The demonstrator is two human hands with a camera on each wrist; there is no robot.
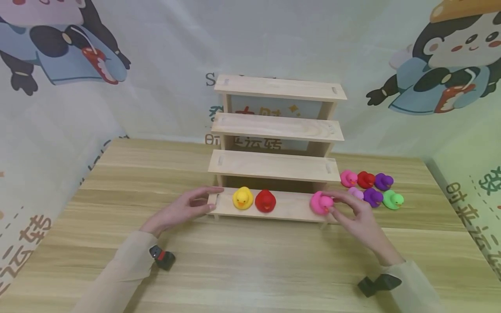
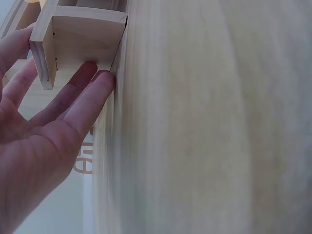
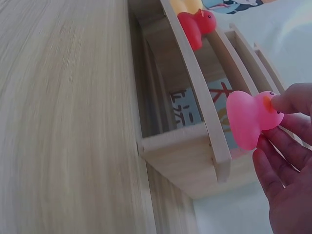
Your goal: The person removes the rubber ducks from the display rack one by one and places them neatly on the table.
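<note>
A light wooden stepped shelf (image 1: pixel 274 167) stands on the table. My left hand (image 1: pixel 192 203) is at the left end of its lowest step, fingers fairly straight; in the left wrist view, fingertips (image 2: pixel 105 80) reach the side panel (image 2: pixel 87 39) under the board. At the step's right end my right hand (image 1: pixel 358 219) pinches a pink rubber duck (image 1: pixel 321 203) between thumb and fingers. The right wrist view shows this pink duck (image 3: pixel 246 117) at the board, contact beneath it unclear. A yellow rubber duck (image 1: pixel 242 198) and a red rubber duck (image 1: pixel 265 201) sit left on that step.
Right of the shelf, several more rubber ducks lie in two rows, among them a red duck (image 1: pixel 366 179), a purple duck (image 1: pixel 373 198) and a green duck (image 1: pixel 393 200). Behind the table (image 1: pixel 250 265) hangs a printed cloth (image 1: pixel 168 87).
</note>
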